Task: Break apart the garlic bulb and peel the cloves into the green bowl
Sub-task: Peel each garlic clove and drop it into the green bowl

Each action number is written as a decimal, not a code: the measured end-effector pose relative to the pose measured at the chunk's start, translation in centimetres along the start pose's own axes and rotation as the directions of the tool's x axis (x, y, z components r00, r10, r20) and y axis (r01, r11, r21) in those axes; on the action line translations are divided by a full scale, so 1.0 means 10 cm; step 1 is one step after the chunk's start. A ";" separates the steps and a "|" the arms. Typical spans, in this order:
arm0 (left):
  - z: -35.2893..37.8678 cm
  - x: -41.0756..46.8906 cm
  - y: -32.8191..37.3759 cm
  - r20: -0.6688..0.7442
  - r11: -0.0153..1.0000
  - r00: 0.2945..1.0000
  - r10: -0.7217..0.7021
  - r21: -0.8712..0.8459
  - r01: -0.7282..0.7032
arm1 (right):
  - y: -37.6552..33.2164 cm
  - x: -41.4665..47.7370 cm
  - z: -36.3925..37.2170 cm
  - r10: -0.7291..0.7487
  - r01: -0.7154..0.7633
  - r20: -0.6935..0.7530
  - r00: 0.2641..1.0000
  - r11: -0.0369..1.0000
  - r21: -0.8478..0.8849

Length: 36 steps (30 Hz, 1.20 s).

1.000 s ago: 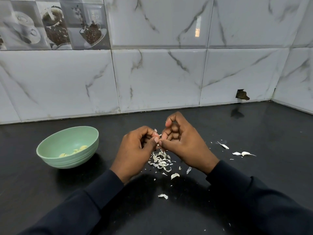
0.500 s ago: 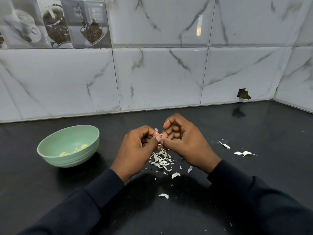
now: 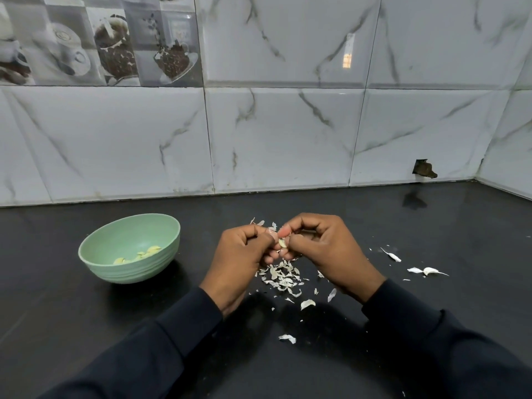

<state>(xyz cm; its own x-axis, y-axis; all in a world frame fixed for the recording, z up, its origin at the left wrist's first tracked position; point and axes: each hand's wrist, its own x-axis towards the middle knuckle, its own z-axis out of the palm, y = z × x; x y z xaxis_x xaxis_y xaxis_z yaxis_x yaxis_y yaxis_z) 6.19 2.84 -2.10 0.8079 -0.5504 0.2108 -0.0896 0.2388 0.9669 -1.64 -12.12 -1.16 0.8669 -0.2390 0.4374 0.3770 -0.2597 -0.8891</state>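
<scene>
A small pale garlic clove (image 3: 282,242) is pinched between the fingertips of both hands above the black counter (image 3: 431,231). My left hand (image 3: 237,259) curls round it from the left, and my right hand (image 3: 325,249) pinches it from the right. Most of the clove is hidden by my fingers. Directly under the hands lies a pile of white garlic skins (image 3: 280,276). The green bowl (image 3: 95,260) stands to the left on the counter with several peeled cloves (image 3: 144,253) inside.
Loose skin pieces (image 3: 429,271) lie to the right of my hands, and more scraps (image 3: 288,338) sit nearer to me. A tiled wall (image 3: 288,139) closes the back and the right corner, with a chipped hole (image 3: 424,169) low down.
Both hands have stayed above the skin pile, working the clove; the fingers have shifted slightly and a bit of pale clove shows between the fingertips.
</scene>
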 end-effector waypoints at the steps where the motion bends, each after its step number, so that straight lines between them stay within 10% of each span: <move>1: -0.01 0.00 0.00 0.003 1.000 1.000 0.005 -0.006 -0.005 | 0.01 0.00 0.01 -0.001 0.001 -0.002 1.000 1.000 0.000; 18: -0.11 0.03 0.07 0.078 0.996 0.995 -0.057 -0.061 0.062 | 0.00 0.03 -0.03 0.057 -0.058 0.015 0.998 0.995 0.081; 26: -0.19 0.06 0.06 0.058 0.986 0.994 -0.090 -0.135 0.097 | 0.07 0.06 -0.22 0.160 -0.100 0.089 0.983 0.877 -0.469; 36: -0.19 0.08 0.02 0.039 0.981 0.991 -0.128 -0.140 0.132 | 0.04 0.00 -0.07 -0.093 0.121 0.101 0.991 0.941 -0.315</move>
<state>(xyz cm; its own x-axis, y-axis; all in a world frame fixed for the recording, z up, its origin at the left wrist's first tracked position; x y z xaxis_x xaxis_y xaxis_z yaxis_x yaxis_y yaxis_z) 7.89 3.92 -2.03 0.7897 -0.6068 0.0907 0.1001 0.2733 0.9567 -1.72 -12.83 -1.39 0.8564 -0.1183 0.5026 0.3570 -0.5678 -0.7418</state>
